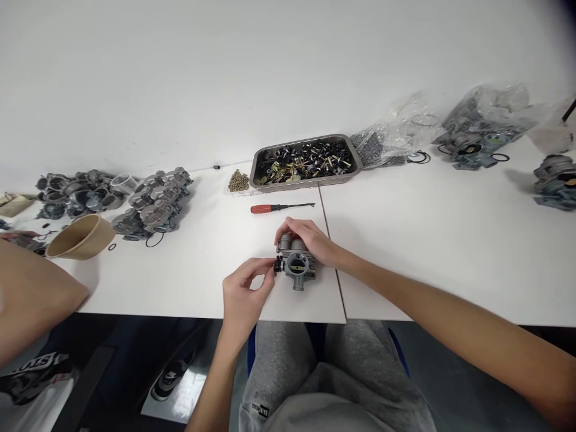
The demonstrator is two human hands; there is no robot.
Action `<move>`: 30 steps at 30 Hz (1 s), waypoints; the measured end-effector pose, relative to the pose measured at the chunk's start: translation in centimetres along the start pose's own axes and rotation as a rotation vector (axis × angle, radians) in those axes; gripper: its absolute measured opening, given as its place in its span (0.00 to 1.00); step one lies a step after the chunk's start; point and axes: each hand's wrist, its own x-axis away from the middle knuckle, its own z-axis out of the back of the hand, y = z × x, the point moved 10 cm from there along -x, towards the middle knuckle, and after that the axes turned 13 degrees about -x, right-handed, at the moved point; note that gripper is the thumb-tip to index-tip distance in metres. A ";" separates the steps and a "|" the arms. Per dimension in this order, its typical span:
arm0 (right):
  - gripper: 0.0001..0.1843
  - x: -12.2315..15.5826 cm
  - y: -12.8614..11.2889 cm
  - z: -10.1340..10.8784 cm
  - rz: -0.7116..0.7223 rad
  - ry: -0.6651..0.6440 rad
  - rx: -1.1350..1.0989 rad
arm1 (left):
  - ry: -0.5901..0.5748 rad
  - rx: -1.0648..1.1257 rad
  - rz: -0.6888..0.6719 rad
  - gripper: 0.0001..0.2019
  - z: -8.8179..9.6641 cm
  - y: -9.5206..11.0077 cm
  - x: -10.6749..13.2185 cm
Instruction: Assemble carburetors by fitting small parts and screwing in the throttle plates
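Observation:
A grey metal carburetor (296, 264) rests on the white table (202, 264) near its front edge. My right hand (310, 239) wraps over its top and far side, fingers closed on it. My left hand (243, 291) pinches a small black part (278, 264) that sits against the carburetor's left side. A red-handled screwdriver (279, 207) lies on the table just beyond my hands.
A metal tray (355, 161) of small black and brass parts and a heap of brass screws (238, 180) sit at the back. Several carburetors (153, 204) and a paper bowl (81, 237) lie left, bagged parts (486, 123) right. Another person's arm (31, 294) reaches in at left.

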 end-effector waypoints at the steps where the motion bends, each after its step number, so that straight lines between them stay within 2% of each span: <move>1: 0.30 0.0 0.0 0.0 0.005 -0.003 0.007 | 0.015 -0.004 0.003 0.07 0.1 -0.1 0.1; 4: 0.30 -0.1 0.1 0.0 0.004 -0.009 0.001 | 0.046 -0.007 -0.001 0.07 0.3 -0.3 0.2; 12: 0.29 0.0 -0.1 -0.1 0.024 0.009 -0.029 | -0.003 0.085 -0.072 0.06 0.2 0.7 0.0; 19: 0.29 0.0 -0.1 -0.1 0.015 0.020 -0.026 | 0.033 0.125 0.028 0.06 -0.1 0.4 0.3; 30: 0.29 0.0 0.1 0.1 0.021 0.028 -0.030 | 0.067 0.179 0.066 0.06 0.0 -0.2 0.5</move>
